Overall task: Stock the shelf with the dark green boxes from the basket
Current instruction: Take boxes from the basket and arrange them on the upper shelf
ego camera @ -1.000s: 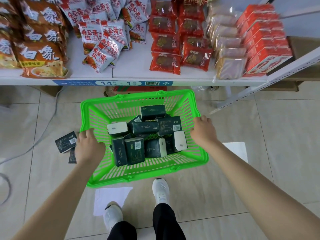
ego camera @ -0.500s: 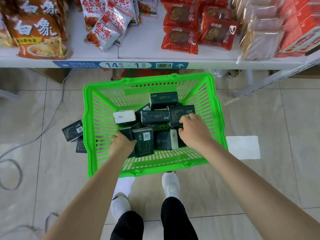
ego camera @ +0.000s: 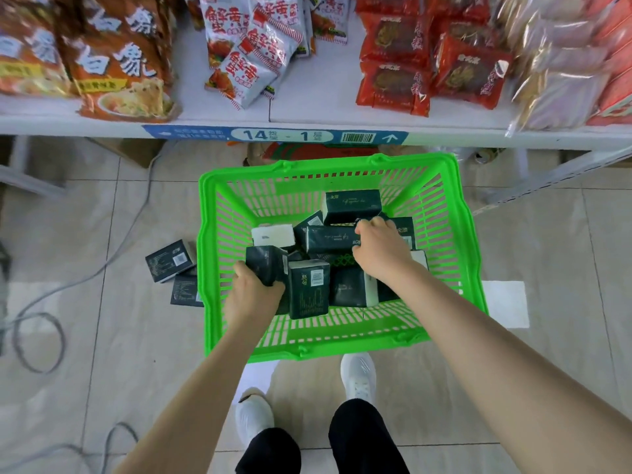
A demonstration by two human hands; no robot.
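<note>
Both my hands down inside the green basket (ego camera: 441,213), which sits on the floor tiles just in front of the shelf (ego camera: 307,107). My left hand (ego camera: 254,295) is wrapped round a dark green box (ego camera: 265,265) at the near-left of the pile, fingers closed on its lower end, the box standing tilted with its long axis running up and away from me. My right hand (ego camera: 383,256) lies over the long box (ego camera: 330,238) in the middle of the pile; fingers curl over its right end, and I judge it a grip, though the palm hides the underside so I cannot be sure it is fully closed. That box lies flat, long axis left to right across the basket, so my right hand has it by one end and not by the middle. More dark boxes are heaped round both hands: 1 upright with a barcode label (ego camera: 309,289) touching my left hand's box, 1 at the far wall (ego camera: 352,206). 2 loose boxes (ego camera: 169,261) lie on the floor outside the basket, left of it, nearer my left hand. The free shelf space I can see is the bare white strip (ego camera: 318,94) between the white-and-red packets (ego camera: 253,59) and the red packets (ego camera: 393,80), straight ahead and above the basket; judged from here, both boxes go up and forward to it, and the end-held one may droop on the lift
</note>
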